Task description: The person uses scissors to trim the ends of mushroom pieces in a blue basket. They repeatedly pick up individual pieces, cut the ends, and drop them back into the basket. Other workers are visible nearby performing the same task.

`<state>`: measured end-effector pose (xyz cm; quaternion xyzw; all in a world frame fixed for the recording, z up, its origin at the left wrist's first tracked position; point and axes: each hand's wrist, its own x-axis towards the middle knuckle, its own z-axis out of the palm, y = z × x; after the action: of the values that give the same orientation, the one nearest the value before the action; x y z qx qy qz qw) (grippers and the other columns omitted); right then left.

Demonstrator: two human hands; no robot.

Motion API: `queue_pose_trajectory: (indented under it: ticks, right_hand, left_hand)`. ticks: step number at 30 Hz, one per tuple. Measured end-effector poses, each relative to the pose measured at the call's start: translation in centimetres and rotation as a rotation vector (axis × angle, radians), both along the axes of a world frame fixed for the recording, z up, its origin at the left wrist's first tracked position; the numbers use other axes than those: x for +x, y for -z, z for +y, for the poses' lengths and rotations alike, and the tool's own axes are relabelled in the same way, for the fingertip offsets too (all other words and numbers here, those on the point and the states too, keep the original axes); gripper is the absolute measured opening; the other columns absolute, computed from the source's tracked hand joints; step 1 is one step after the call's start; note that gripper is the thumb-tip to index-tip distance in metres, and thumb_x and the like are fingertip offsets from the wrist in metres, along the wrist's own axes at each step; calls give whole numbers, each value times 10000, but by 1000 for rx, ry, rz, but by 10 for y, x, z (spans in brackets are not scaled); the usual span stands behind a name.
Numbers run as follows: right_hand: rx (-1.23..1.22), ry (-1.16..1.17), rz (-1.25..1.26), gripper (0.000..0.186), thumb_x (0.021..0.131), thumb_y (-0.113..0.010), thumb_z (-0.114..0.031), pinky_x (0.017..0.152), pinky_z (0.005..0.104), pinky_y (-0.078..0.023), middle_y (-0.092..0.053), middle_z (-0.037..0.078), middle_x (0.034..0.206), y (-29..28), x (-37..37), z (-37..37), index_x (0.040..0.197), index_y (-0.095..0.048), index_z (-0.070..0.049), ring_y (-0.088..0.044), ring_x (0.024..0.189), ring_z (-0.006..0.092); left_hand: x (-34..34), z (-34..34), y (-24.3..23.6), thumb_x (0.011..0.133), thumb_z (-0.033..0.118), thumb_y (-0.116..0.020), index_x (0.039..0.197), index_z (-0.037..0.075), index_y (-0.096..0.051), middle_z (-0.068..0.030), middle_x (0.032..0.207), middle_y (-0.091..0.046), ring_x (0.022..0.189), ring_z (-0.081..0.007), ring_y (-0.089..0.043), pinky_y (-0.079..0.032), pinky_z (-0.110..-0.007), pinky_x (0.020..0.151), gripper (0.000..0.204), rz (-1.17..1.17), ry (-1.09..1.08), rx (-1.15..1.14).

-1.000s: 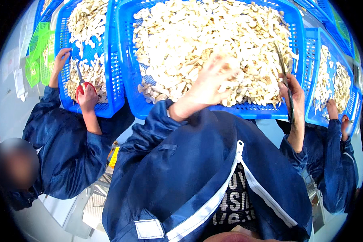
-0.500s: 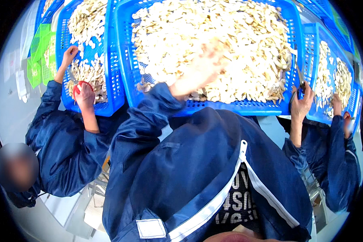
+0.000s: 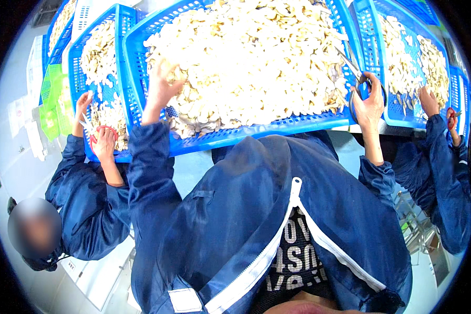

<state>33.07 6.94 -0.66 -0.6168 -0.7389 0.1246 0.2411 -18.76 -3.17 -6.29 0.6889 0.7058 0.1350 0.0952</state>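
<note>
A big blue slotted crate (image 3: 230, 137) in front of me is heaped with pale mushroom pieces (image 3: 256, 57). My left hand (image 3: 161, 89) reaches into the heap near the crate's left side, fingers spread on the pieces. My right hand (image 3: 369, 102) is at the crate's right rim, closed around the handles of dark scissors (image 3: 353, 68) whose blades point up over the pile. Both my arms are in dark blue sleeves.
More blue crates of mushroom pieces stand on both sides (image 3: 97, 63) (image 3: 408, 57). A person on my left (image 3: 83, 204) works with red-handled scissors (image 3: 97, 131). Another person's arms (image 3: 439, 152) reach into the right crate. Green crates (image 3: 55, 104) sit at far left.
My left hand has swung from the middle of the heap over to its left side. My right hand with the scissors has shifted slightly along the right rim.
</note>
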Motion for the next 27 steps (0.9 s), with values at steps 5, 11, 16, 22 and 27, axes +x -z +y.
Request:
queue_pose_trajectory:
  ticks: [5,11,16,22,27]
  right_hand:
    - [-30,47,26,537,726,-743,-162,889,368,-455,-584,106,1143,0,0,-3,1211,-523,-94,-569,1050,280]
    - [-16,46,9,482,761,-716,-201,870,382,-447,-586,122,1089,7,-4,-6,1201,-536,-122,-563,1016,302]
    - [93,0,-86,454,761,-711,-190,842,389,-452,-590,116,1051,10,0,-10,1177,-544,-125,-567,981,307]
    - [21,141,-2,429,760,-677,-207,808,386,-465,-618,155,1062,12,-1,-3,1156,-544,-108,-603,959,331]
    - [72,196,-122,462,776,-632,-293,832,410,-459,-618,160,1099,27,-3,10,1190,-523,-117,-596,981,360]
  left_hand:
    - [81,-48,-45,658,211,-782,1141,108,-607,-201,1270,-479,1198,-389,-421,-353,-456,1017,524,-153,135,-98]
    - [136,-63,-72,693,173,-748,1175,170,-599,-114,1285,-505,1209,-358,-416,-329,-469,1024,505,-209,403,-237]
    - [61,-58,-52,701,189,-727,1158,182,-615,-116,1317,-470,1239,-358,-389,-311,-465,1033,470,63,263,-121]
    - [-16,-57,-30,744,241,-716,1186,75,-576,-199,1310,-465,1226,-386,-411,-341,-450,1027,492,-44,101,120]
    - [-15,31,32,771,368,-702,1197,47,-562,-209,1268,-510,1184,-354,-472,-377,-419,998,552,-133,-217,197]
